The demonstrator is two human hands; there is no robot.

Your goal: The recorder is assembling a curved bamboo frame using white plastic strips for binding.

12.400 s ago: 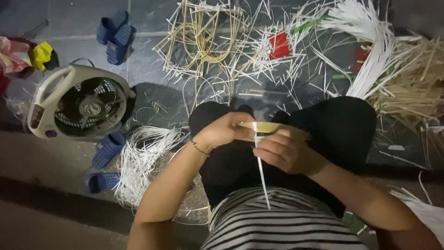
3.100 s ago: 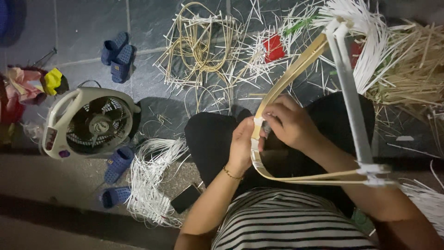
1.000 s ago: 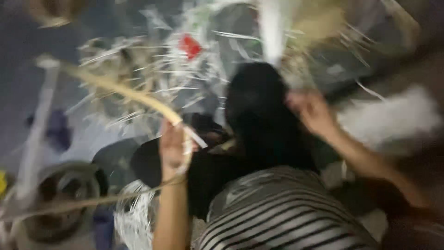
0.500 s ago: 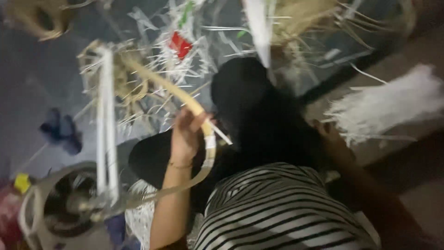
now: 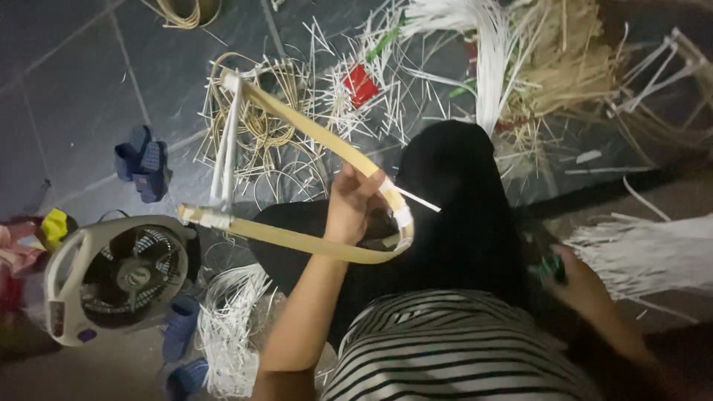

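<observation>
While the left hand (image 5: 355, 204) clamps the bent cane frame (image 5: 312, 189) near its springy, light bend, the right hand (image 5: 575, 278), beside the frame, grips a small green tool (image 5: 551, 266).

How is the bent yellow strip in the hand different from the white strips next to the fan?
The bent tan strip is wide and folded into a loop; the white strips are thin, many, and lie in a loose heap. The left hand holds the tan strip up, while the white strips rest on the floor beside the fan. Both look like weaving material.
</observation>
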